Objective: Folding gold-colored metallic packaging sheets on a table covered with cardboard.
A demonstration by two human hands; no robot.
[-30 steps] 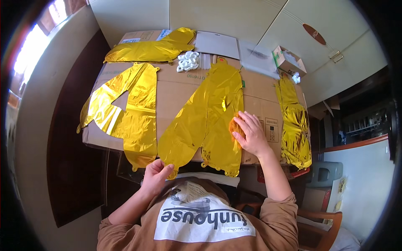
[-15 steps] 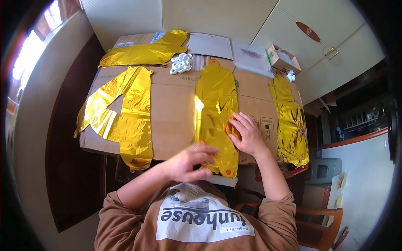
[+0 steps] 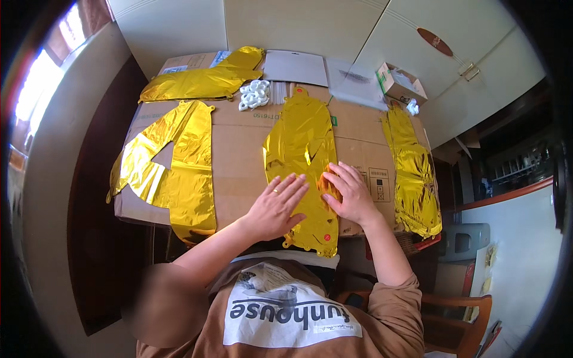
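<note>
A deflated gold foil balloon (image 3: pixel 301 134) lies lengthwise in front of me, with a small red dot near each end. My left hand (image 3: pixel 278 206), a ring on one finger, rests flat over its lower left part with the fingers stretched out. At the balloon's right edge is my right hand (image 3: pixel 348 196), its fingers spread and slightly bent on the foil. Orange reflections show in the foil beside those fingertips. To the left, a flat gold foil balloon shaped like a four (image 3: pixel 194 161) hangs partly over the near edge of the cardboard surface (image 3: pixel 239 149).
More gold foil lies at the back left (image 3: pixel 191 82) and as a folded strip at the right (image 3: pixel 412 173). White ring-shaped pieces (image 3: pixel 255 95) are piled behind the middle balloon, near a pale flat sheet (image 3: pixel 296 67). A small open box (image 3: pixel 401 85) stands back right; a wooden chair (image 3: pixel 471 304) is lower right.
My left hand has moved up and forward from the balloon's near end and flattened on the foil. The foil's left edge has spread outward. My right hand stays almost in place.
</note>
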